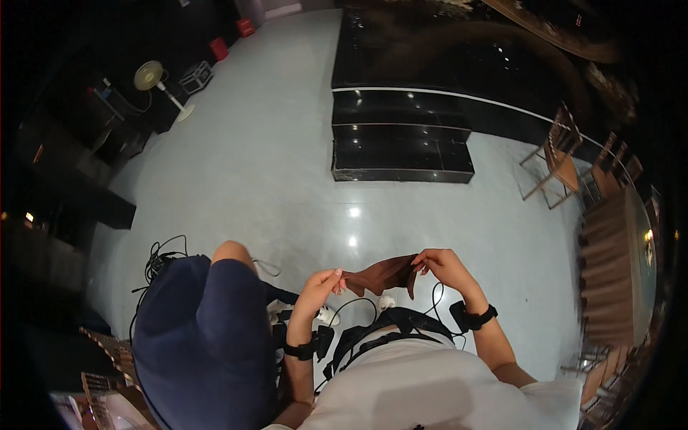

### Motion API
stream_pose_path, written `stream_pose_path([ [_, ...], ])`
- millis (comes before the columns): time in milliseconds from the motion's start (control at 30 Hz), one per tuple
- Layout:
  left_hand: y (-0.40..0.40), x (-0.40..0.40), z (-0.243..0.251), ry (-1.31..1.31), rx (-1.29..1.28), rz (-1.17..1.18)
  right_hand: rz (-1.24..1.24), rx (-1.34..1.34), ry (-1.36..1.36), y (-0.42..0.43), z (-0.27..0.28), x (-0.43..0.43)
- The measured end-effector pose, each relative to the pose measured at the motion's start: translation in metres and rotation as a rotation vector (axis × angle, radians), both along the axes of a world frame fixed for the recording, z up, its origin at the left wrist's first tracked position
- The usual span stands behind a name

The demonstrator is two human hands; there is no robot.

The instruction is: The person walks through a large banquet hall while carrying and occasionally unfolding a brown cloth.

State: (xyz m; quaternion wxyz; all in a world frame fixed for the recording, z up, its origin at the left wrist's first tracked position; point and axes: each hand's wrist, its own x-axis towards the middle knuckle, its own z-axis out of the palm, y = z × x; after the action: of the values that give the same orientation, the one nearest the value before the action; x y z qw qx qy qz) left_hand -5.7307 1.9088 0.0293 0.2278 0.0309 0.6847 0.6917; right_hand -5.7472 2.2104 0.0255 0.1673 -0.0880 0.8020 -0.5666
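A thin, dark brown piece of fabric (380, 274) is stretched between my two hands, in front of my waist and above the floor. My left hand (321, 288) pinches its left end between thumb and fingers. At the upper right corner, my right hand (442, 267) grips the cloth with its fingertips, and a short flap hangs down there. The lower edge is wavy and sags between the hands. Black straps with small boxes sit on both my forearms, the left strap (301, 351) and the right strap (480, 318), with thin cables near them.
A person in dark blue clothing (215, 333) stands close on my left. Coiled black cables (158, 263) lie beyond that person. Black glossy steps (400, 156) lead to a stage ahead. Chairs (561, 161) and a draped table (607, 269) stand at right; a pedestal fan (161, 86) stands far left.
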Motion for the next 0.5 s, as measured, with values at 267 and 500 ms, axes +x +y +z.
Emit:
stream_pose_path([
  [267,-0.005,-0.017,-0.035,-0.107,0.004,0.33,0.015,-0.129,-0.134,-0.002,-0.037,-0.084],
  [500,-0.052,-0.041,-0.044,-0.176,-0.007,0.686,0.296,-0.131,-0.153,-0.065,-0.051,-0.181],
])
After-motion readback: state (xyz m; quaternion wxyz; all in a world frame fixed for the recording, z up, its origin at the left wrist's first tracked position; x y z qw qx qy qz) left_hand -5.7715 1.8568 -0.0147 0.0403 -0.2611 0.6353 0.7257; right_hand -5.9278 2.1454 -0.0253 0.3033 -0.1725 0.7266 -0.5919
